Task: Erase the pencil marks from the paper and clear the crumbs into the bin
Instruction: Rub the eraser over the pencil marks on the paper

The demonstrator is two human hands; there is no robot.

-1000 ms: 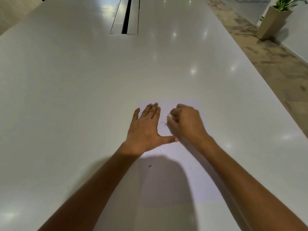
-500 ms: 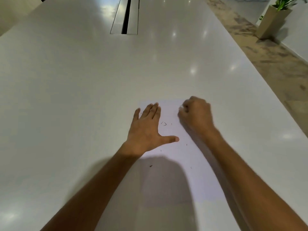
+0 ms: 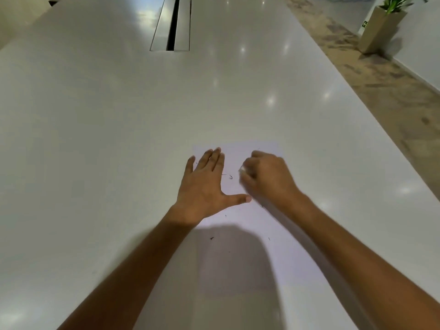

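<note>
A white sheet of paper (image 3: 240,253) lies on the white table in front of me. My left hand (image 3: 204,186) rests flat on its left part, fingers straight and thumb spread. My right hand (image 3: 269,177) is curled round a small white eraser (image 3: 242,169), whose tip shows at the fingers and sits on the paper. A short pencil mark (image 3: 230,176) remains between the two hands. Dark eraser crumbs (image 3: 211,238) are scattered over the lower part of the sheet. No bin is in view.
The long glossy table (image 3: 119,139) has a cable slot (image 3: 172,25) at its far middle. Its right edge runs diagonally beside a patterned floor. A potted plant (image 3: 383,22) stands by the wall at the far right.
My right hand with the eraser swung away to the upper right, then came back down and left toward the pencil mark. The left hand stayed put on the paper.
</note>
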